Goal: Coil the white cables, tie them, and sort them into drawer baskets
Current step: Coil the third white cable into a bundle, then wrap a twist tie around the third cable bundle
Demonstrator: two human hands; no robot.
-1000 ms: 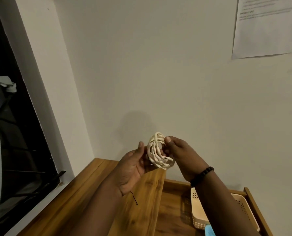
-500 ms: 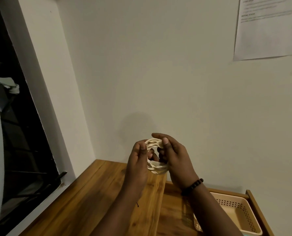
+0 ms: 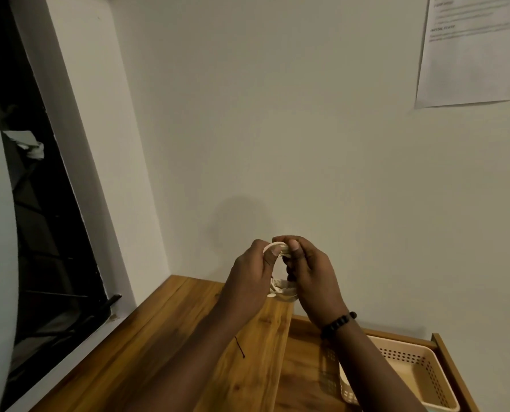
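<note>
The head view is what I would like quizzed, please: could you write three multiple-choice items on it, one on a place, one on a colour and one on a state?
1. Where is the perforated basket?
A. in the open drawer, lower right
B. on the window sill
C. hanging on the wall

2. What colour is the coiled cable?
A. black
B. white
C. red

3. How is the coil held?
A. lying loose on the wood
B. by one hand only
C. by both hands, raised above the wooden top

Answers: 1 A, it sits inside the drawer's wooden frame; 2 B, its loops look white; 3 C, the left hand and right hand both grip it.
</note>
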